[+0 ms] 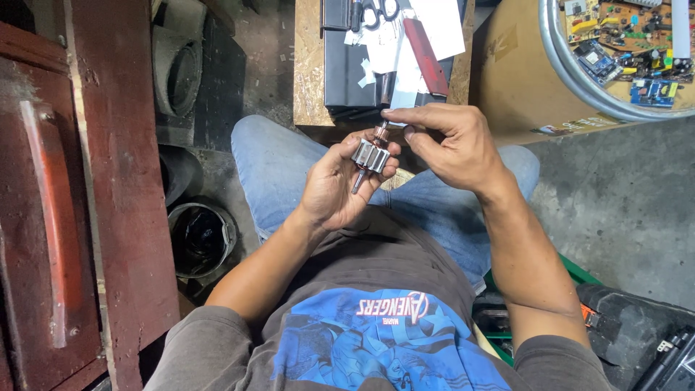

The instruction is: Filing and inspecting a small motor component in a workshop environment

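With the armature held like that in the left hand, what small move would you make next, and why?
Probably pinch the right hand's fingertips down onto the copper end of the armature. The left hand already grips the steel core, shaft tilted, and the right fingertips sit just above that end, seemingly not quite on it. What they would do there I cannot tell.

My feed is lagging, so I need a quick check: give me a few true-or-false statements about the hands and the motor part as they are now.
1. The left hand grips the motor armature. True.
2. The right hand rests flat on the knee. False: it is raised at the armature's upper end, fingers pinched.
3. Scissors lie on the wooden bench ahead. True.
4. The round drum on the right holds fruit. False: it holds circuit boards.
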